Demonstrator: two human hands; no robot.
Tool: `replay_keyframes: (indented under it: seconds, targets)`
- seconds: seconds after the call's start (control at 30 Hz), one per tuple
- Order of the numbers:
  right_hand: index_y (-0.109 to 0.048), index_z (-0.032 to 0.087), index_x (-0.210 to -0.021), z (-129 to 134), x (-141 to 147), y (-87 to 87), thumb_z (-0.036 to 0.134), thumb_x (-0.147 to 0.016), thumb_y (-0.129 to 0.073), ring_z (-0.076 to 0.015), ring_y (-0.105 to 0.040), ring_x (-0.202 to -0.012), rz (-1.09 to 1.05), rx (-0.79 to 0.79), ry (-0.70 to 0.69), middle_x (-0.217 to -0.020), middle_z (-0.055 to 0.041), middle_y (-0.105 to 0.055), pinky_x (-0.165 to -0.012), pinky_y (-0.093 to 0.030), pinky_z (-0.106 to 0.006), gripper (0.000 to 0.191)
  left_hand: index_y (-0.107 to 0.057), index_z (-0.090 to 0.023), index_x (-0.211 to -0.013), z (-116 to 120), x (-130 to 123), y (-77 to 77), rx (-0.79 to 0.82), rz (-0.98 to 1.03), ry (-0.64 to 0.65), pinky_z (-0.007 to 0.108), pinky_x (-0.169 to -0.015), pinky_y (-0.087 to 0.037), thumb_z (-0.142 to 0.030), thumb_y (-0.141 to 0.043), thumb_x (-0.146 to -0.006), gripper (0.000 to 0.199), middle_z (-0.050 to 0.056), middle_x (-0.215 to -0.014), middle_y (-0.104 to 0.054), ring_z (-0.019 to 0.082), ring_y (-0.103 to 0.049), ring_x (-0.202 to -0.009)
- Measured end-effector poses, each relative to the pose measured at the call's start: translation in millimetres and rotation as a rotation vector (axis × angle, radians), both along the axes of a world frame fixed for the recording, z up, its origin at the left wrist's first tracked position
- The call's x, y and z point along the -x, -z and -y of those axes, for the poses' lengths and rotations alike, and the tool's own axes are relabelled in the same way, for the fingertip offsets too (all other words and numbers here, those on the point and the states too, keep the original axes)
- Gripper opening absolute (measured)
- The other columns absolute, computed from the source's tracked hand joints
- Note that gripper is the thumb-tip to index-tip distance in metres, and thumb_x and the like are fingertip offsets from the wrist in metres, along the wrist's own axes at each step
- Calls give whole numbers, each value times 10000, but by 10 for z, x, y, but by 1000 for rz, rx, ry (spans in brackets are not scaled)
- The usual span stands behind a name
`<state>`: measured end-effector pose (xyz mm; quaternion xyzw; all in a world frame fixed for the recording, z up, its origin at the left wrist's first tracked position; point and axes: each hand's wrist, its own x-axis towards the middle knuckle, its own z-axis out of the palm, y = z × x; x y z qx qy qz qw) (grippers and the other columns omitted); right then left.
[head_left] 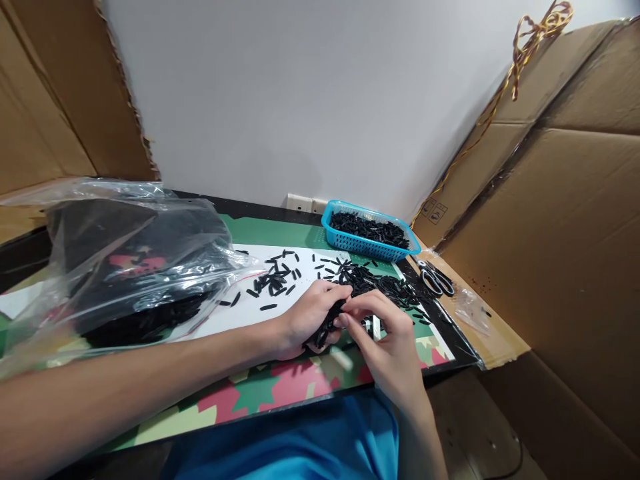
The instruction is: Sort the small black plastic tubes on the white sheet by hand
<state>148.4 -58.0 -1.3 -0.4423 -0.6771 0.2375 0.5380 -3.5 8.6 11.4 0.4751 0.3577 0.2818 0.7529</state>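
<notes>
My left hand point(303, 317) is closed around a bunch of small black strips point(325, 331), held low over the near part of the table. My right hand point(390, 343) meets it from the right, thumb and forefinger pinched together at the top of the bunch; what sits between those fingertips is too small to make out. Just beyond both hands spreads a heap of the same black strips point(385, 285) on white paper point(215, 327). More loose strips point(274, 283) lie scattered to the left. A small pale blurred piece point(341, 359) shows below my hands.
A blue plastic basket point(370, 248) full of black strips stands against the wall. Scissors point(436, 280) lie right of the heap, near a small clear bag point(473, 310). A large clear bag point(150, 267) of black strips covers the left side. Cardboard walls point(560, 233) flank the table.
</notes>
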Motion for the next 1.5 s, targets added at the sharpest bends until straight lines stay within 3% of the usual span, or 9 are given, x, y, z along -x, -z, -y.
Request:
replay_keyframes:
  seconds: [0.27,0.37,0.47,0.73,0.9,1.07,1.17,1.33,1.5]
  targets:
    - [-765,193,-901,-414,-509,-215,363,-987,-722,-195,-716,-809,114,53,20,-871,-40,-776,-723,-543,-283,196,-485,-221,-773,-14,-5,12,16,-18,-3,141,-301,-213,-573,-721,-903,444,-85,-565,-447,56,-370,-373]
    - [-772,176,-981,-784,-799,-328,372,-1056,-581,-203,-736,-793,597,143,234,-878,-57,-791,-705,-541,-281,284,-464,-228,-785,-22,2,-2,34,-24,18,136,-300,-182,-565,-708,-917,436,-91,-586,-435,52,-344,-378]
    - [-801,190,-975,-1130,-922,-347,264,-1005,-619,-235,-748,-821,792,191,336,-909,-77,-809,-727,-515,-305,199,-458,-233,-793,-29,4,-5,32,-32,22,139,-301,-182,-573,-697,-922,435,-93,-595,-428,55,-342,-385]
    - [-810,209,-942,-1421,-754,-194,178,-941,-672,-283,-765,-938,1123,223,411,-972,-131,-818,-768,-479,-312,141,-464,-240,-819,-43,4,56,29,-15,35,149,-323,-180,-567,-716,-905,422,-94,-597,-439,64,-380,-402]
    - [-795,299,-1026,-1393,-599,-587,309,-1001,-637,-233,-749,-876,1100,73,358,-951,-24,-824,-735,-460,-303,160,-466,-244,-843,-37,9,75,47,1,50,146,-328,-178,-552,-707,-914,397,-99,-595,-439,63,-369,-399]
    - [-744,247,-1279,-1589,-463,-893,291,-992,-658,-270,-743,-908,948,-31,452,-1010,-67,-831,-754,-482,-342,302,-462,-244,-824,1,17,68,49,22,50,157,-319,-195,-522,-679,-930,368,-99,-578,-426,69,-376,-392]
    - [-762,237,-1217,-1486,-403,-870,211,-963,-655,-236,-732,-879,828,-65,311,-1052,-63,-825,-734,-481,-325,277,-467,-243,-816,6,19,70,68,28,55,152,-318,-186,-521,-669,-934,364,-96,-578,-429,66,-368,-387]
    - [-757,219,-914,-731,-301,-671,281,-1039,-631,-168,-685,-792,509,-138,-31,-873,-11,-765,-662,-471,-275,187,-477,-245,-822,-14,10,75,82,25,32,154,-308,-183,-545,-707,-913,388,-92,-585,-442,63,-362,-375]
    - [-747,265,-1169,-117,-210,-316,199,-1016,-703,-160,-688,-868,373,-61,-100,-1016,-5,-736,-774,-541,-282,172,-547,-217,-815,-2,-4,56,-14,35,3,152,-317,-208,-573,-760,-880,420,-85,-577,-437,61,-396,-381]
